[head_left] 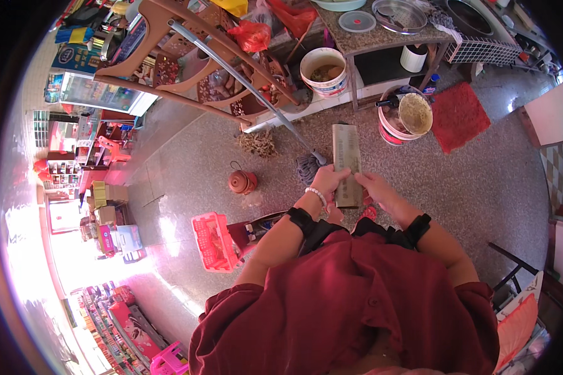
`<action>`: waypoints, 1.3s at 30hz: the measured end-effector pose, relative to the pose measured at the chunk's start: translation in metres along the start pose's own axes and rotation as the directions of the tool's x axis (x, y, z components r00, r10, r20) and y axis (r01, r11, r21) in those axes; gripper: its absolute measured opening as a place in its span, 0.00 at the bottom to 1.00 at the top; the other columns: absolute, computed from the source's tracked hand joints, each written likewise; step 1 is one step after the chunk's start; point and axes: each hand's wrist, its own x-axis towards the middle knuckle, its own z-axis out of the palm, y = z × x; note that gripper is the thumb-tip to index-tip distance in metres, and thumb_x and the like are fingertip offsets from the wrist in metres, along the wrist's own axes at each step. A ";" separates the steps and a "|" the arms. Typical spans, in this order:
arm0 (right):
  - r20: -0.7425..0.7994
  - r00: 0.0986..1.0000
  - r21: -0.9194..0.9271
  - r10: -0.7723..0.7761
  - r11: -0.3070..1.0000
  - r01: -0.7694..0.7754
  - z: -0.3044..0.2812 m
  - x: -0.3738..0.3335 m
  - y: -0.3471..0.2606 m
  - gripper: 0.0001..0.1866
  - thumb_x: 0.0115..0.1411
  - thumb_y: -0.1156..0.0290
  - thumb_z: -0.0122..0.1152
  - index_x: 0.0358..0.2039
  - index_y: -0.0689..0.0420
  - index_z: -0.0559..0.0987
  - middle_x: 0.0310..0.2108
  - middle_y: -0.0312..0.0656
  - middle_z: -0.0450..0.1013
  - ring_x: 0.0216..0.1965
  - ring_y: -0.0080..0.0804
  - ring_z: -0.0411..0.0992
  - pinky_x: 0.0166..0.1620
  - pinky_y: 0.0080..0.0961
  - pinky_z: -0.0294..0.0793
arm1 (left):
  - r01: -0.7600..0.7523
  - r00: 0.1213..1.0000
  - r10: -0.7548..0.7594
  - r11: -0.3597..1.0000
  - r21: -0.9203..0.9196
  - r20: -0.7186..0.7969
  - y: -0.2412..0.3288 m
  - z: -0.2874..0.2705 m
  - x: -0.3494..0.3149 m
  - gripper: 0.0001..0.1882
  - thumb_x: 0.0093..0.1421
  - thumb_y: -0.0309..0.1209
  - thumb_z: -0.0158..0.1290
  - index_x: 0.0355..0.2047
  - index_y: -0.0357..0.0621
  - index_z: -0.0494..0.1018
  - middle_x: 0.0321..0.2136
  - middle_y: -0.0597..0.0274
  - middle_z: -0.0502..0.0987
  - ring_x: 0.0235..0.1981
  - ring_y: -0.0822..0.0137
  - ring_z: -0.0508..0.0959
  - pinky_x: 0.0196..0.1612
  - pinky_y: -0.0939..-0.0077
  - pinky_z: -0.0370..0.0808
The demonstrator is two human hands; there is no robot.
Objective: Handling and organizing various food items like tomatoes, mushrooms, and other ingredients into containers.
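In front of my body is a long, flat, greyish-beige piece point(346, 150) that looks like a flattened carton, with faint print along it. My left hand point(329, 180) grips its left edge, thumb on top; a bead bracelet circles that wrist. On the opposite edge, my right hand point(381, 190) is closed with its thumb on top too. The fingers underneath are mostly hidden. Just beyond my left hand, a mop point(309, 167) rests its grey strands on the floor, its handle leaning on a brown shelf rack point(169, 84).
A white bucket point(324, 74) and another bucket with a strainer point(405, 115) stand ahead, beside a stone-topped table point(381, 37). A red mat point(460, 117) lies at right. A lidded brown pot point(242, 182) and a pink basket point(215, 242) sit on the floor at left.
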 end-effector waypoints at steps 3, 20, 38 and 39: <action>-0.030 0.997 0.087 -0.065 0.994 0.067 -0.015 0.015 0.005 0.15 0.59 0.61 0.50 0.41 0.57 0.71 0.31 0.37 0.71 0.28 0.27 0.71 0.27 0.25 0.73 | -0.068 0.981 0.030 0.979 0.192 0.193 0.003 0.006 -0.006 0.17 0.54 0.30 0.53 0.42 0.33 0.67 0.34 0.57 0.75 0.32 0.66 0.76 0.36 0.72 0.74; -0.053 0.997 0.455 -0.049 0.888 0.068 -0.026 0.008 -0.014 0.11 0.54 0.66 0.56 0.38 0.55 0.72 0.31 0.36 0.72 0.26 0.25 0.71 0.27 0.21 0.71 | 0.035 0.967 -0.119 0.939 0.342 0.226 0.023 -0.026 -0.057 0.14 0.53 0.32 0.54 0.38 0.35 0.70 0.29 0.61 0.75 0.28 0.72 0.76 0.23 0.83 0.75; 0.077 0.994 0.602 0.074 0.792 -0.106 0.025 0.088 -0.093 0.13 0.53 0.70 0.57 0.39 0.58 0.72 0.35 0.42 0.72 0.34 0.32 0.73 0.34 0.27 0.76 | -0.071 0.989 0.088 0.988 0.137 -0.121 0.066 -0.163 -0.024 0.13 0.55 0.34 0.52 0.36 0.37 0.70 0.28 0.64 0.75 0.25 0.74 0.75 0.19 0.82 0.72; 0.163 0.985 0.543 0.055 0.828 -0.136 0.027 0.090 -0.103 0.14 0.53 0.71 0.57 0.40 0.59 0.71 0.36 0.42 0.72 0.35 0.33 0.73 0.35 0.29 0.77 | -0.073 0.988 0.102 0.973 0.221 -0.119 0.073 -0.179 -0.021 0.14 0.55 0.34 0.52 0.37 0.37 0.70 0.27 0.65 0.74 0.23 0.76 0.74 0.18 0.84 0.71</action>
